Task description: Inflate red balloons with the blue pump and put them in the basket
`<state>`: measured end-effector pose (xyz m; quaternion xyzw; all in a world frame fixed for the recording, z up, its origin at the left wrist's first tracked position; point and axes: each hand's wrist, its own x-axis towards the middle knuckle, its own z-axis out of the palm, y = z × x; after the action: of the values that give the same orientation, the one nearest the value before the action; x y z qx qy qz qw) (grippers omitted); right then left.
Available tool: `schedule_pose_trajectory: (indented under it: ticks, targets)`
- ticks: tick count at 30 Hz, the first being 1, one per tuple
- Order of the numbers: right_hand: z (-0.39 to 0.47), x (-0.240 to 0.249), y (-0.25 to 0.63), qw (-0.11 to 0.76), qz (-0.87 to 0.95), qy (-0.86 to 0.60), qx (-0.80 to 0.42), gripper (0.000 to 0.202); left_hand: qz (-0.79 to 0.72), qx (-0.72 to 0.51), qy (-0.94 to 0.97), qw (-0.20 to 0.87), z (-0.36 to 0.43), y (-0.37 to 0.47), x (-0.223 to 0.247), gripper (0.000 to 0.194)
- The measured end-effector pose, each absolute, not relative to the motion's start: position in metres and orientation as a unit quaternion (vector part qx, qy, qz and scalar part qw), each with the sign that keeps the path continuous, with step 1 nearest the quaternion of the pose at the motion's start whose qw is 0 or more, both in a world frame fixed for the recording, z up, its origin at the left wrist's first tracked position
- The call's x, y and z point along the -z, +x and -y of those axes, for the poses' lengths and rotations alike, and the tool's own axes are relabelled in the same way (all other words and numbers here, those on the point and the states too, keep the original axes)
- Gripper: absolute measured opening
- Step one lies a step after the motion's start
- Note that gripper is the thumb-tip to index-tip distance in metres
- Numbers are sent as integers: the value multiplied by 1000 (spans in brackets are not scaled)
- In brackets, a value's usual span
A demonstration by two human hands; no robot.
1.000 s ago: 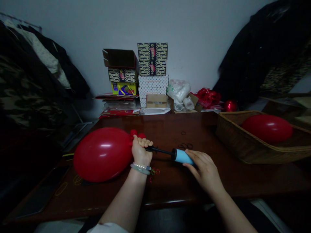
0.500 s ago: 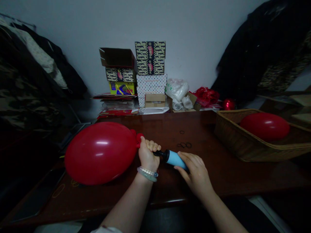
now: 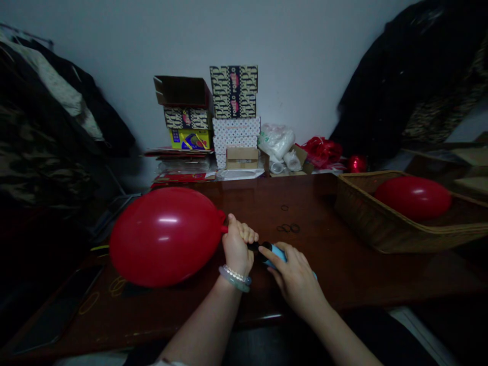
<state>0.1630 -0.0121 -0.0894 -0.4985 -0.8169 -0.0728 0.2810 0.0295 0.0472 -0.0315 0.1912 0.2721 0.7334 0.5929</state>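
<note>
A big, inflated red balloon (image 3: 165, 236) lies on its side above the left part of the table. My left hand (image 3: 238, 244) is closed around its neck, where the black nozzle of a balloon pump comes in; the join itself is hidden by the fingers. The pump (image 3: 280, 250) has a light blue barrel and a black front end. My right hand (image 3: 299, 274) wraps the barrel close to that end, its index finger reaching onto the black part. Beyond the hands, several thin dark rubber bands (image 3: 288, 228) rest on the table.
To the right stands a wicker basket (image 3: 381, 231) holding another red balloon (image 3: 414, 197). A dark flat tablet-like object (image 3: 57, 315) and yellowish bands (image 3: 89, 302) lie on the table (image 3: 244, 195) at left. Stacked boxes (image 3: 234, 91) and plastic bags (image 3: 277, 140) line the wall.
My right hand has slid along the pump toward its black front end, nearer my left hand. The balloon and my left hand have shifted slightly to the right.
</note>
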Motion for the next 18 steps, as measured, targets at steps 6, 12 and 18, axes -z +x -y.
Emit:
schedule_pose_trajectory:
  ticks: [6, 12, 18]
  targets:
    - [13, 87, 162, 293, 812, -499, 73, 47, -276, -735, 197, 587, -48, 29, 31, 57]
    - [12, 89, 161, 283, 817, -497, 71, 45, -348, -749, 231, 515, -60, 24, 45, 56]
    - [5, 92, 191, 261, 808, -521, 90, 44, -391, -787, 236, 414, -86, -32, 43, 61]
